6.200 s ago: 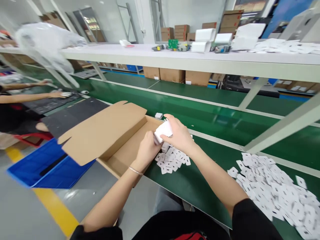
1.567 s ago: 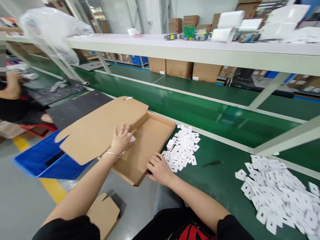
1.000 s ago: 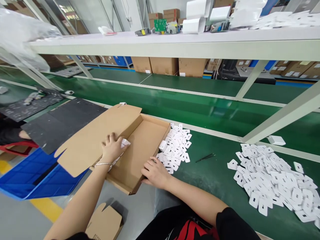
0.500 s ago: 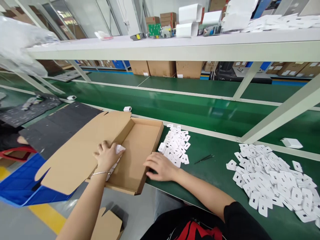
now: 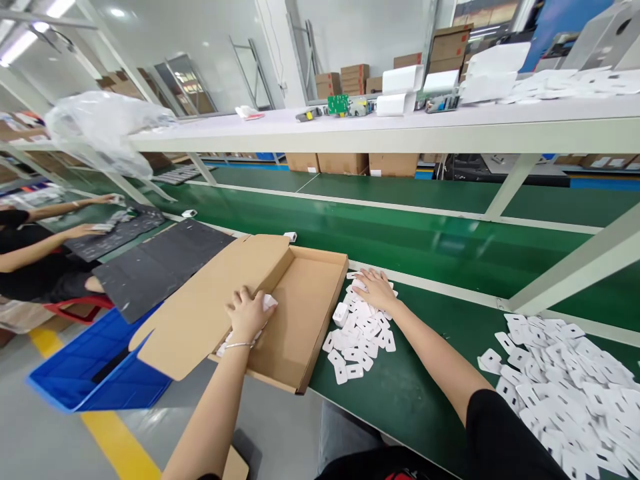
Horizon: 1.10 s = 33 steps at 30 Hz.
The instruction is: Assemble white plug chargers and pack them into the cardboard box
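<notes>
Right hand (image 5: pixel 376 290): wide over tabs (image 5: pixel 367 328), one o'clock!
Left hand (image 5: pixel 247 317): nine o'clock in carton (image 5: pixel 305 300), grip unclear.
Tabs: apparently being gathered; pinch needed.

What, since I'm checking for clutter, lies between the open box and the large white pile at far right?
In the head view: a smaller white pile, the right hand over its far end, the forearm, and green tabletop.
</notes>
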Tool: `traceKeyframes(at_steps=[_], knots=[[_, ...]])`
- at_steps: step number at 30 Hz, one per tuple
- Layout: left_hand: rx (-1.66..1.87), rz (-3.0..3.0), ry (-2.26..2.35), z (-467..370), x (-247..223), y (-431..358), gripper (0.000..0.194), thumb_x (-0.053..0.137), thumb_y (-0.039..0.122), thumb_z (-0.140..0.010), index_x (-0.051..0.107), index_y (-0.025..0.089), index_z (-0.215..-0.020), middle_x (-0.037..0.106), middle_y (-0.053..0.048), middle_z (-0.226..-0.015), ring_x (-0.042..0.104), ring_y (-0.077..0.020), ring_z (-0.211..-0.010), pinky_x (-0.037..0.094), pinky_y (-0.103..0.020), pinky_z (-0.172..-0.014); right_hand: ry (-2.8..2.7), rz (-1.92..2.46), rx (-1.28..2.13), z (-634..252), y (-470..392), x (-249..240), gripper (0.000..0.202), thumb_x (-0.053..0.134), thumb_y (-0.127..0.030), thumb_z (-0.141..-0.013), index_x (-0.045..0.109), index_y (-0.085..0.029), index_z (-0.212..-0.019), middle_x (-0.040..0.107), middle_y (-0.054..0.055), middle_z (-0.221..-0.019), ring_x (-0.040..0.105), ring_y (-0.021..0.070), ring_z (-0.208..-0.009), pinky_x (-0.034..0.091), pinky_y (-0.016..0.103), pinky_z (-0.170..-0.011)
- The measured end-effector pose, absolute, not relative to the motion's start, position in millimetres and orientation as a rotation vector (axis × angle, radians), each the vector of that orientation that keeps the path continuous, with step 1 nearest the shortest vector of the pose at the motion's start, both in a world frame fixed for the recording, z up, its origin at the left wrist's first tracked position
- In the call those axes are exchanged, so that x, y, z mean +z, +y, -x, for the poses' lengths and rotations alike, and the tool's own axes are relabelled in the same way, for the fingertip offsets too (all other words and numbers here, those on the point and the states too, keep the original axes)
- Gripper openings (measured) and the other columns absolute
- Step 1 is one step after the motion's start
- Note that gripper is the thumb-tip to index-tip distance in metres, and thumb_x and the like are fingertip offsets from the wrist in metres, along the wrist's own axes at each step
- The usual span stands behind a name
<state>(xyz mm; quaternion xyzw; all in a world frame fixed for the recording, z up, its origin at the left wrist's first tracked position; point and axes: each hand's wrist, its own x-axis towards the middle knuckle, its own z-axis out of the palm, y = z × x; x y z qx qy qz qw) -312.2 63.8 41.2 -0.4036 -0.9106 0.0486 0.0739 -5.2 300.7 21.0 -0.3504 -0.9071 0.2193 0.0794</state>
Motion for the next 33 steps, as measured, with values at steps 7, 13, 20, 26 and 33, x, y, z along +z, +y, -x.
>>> traceKeyframes(at_steps=[7, 13, 20, 26, 33], knots=[[0.142, 1.255, -2.698, 313.3, 38.1, 65.9, 0.057, 0.057, 0.051, -0.097, 0.064, 0.019, -0.144, 0.039, -0.030, -0.160, 0.035, -0.0526, -0.149, 0.038, -0.068, -0.111, -2.626, 0.866, 0.756, -2.9, 288.2, 16.5, 0.053, 0.041, -0.052, -0.109, 0.066, -0.020, -0.143, 0.053, 0.014, -0.161, 0.048, 0.0273, -0.151, 0.037, 0.044, -0.125], [0.169, 1.328, -2.649, 312.0, 42.7, 60.0, 0.055, 0.056, 0.049, -0.098, 0.064, 0.019, -0.143, 0.041, -0.030, -0.159, 0.036, -0.0493, -0.149, 0.040, -0.064, -0.110, -2.456, 0.931, 0.765, -29.4, 272.1, 29.3, 0.047, 0.034, -0.044, -0.111, 0.065, -0.021, -0.138, 0.056, 0.014, -0.155, 0.055, 0.0227, -0.144, 0.049, 0.038, -0.115], [0.111, 1.388, -2.676, 314.9, 43.1, 56.0, 0.059, 0.050, 0.052, -0.101, 0.061, 0.016, -0.146, 0.035, -0.032, -0.163, 0.031, -0.0510, -0.154, 0.035, -0.072, -0.115, -2.350, 1.319, 0.550, -168.2, 236.9, 45.6, 0.044, 0.054, -0.040, -0.099, 0.066, -0.016, -0.133, 0.054, 0.022, -0.153, 0.046, 0.0390, -0.148, 0.037, 0.058, -0.122], [-0.153, 1.371, -2.536, 292.5, 56.9, 94.1, 0.059, 0.039, 0.048, -0.105, 0.063, 0.008, -0.141, 0.035, -0.035, -0.162, 0.032, -0.0503, -0.153, 0.029, -0.072, -0.119, -2.082, 2.180, -0.015, -264.9, 224.9, 29.3, 0.065, 0.049, -0.041, -0.101, 0.052, 0.001, -0.150, 0.043, 0.035, -0.160, 0.039, 0.0469, -0.152, 0.033, 0.061, -0.121], [-0.167, 1.599, -2.495, 231.5, 85.6, 204.9, 0.054, 0.044, 0.046, -0.103, 0.061, 0.015, -0.144, 0.038, -0.025, -0.163, 0.039, -0.0432, -0.150, 0.031, -0.059, -0.123, -2.252, 1.885, 0.003, -263.0, 219.4, -1.9, 0.065, 0.045, -0.045, -0.102, 0.056, 0.000, -0.148, 0.049, 0.029, -0.160, 0.047, 0.0417, -0.149, 0.034, 0.058, -0.124]])
